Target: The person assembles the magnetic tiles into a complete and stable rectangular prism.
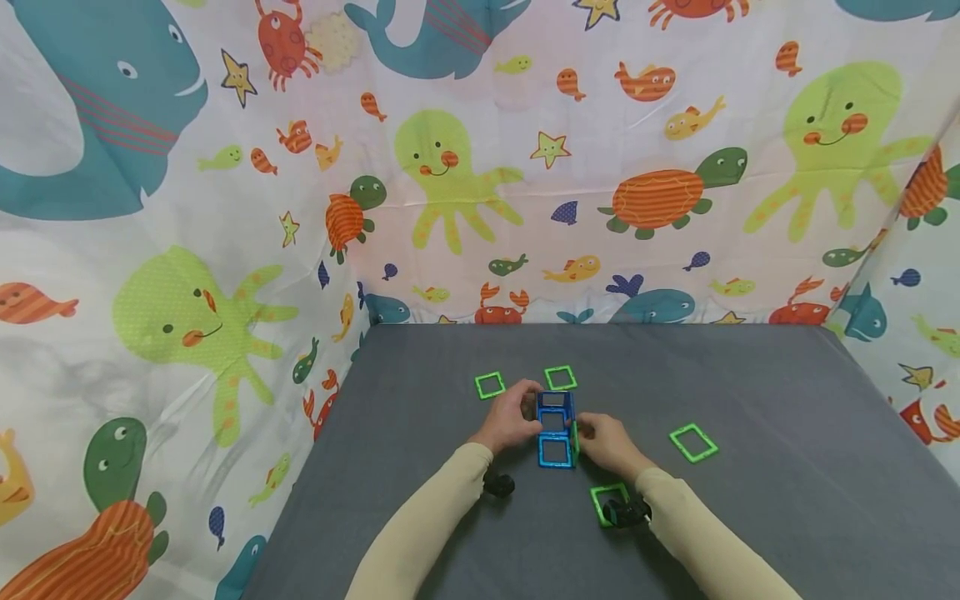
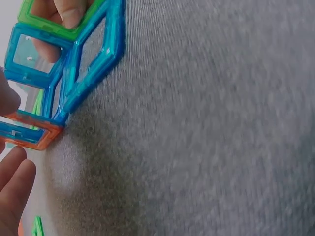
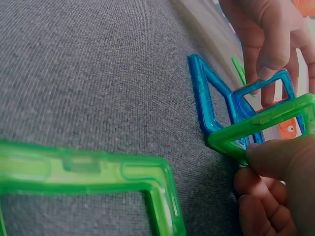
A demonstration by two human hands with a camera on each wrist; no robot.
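1. Two cream sleeves (image 1: 431, 525) lay nearest the head camera, one on each side of the blue structure (image 1: 553, 433); two dark wrist devices (image 1: 498, 485) sat nearer than it, one per side.
2. Also in the head view, the blue structure stood on gray cloth (image 1: 780, 508), at least three blue squares showing. At its left side, the left hand (image 1: 516, 417) gripped it between thumb and fingers. At its right side, the right hand (image 1: 611, 446) pinched one upright green frame (image 1: 576, 446).
3. Four loose green frames lay around the blue structure: one beyond and left (image 1: 478, 388), one just beyond (image 1: 558, 368), one well right (image 1: 706, 457), one nearer and right (image 1: 597, 507). Three printed octopuses (image 1: 435, 146) showed on the curtain past it.
4. From the left wrist, left thumb and fingertips straddled one orange frame (image 2: 47, 135) at the blue structure's side.
5. From the right wrist, one loose green frame filled the foreground; right thumb and finger pinched the upright green frame beside the blue structure, whose top edge the left thumb touched.
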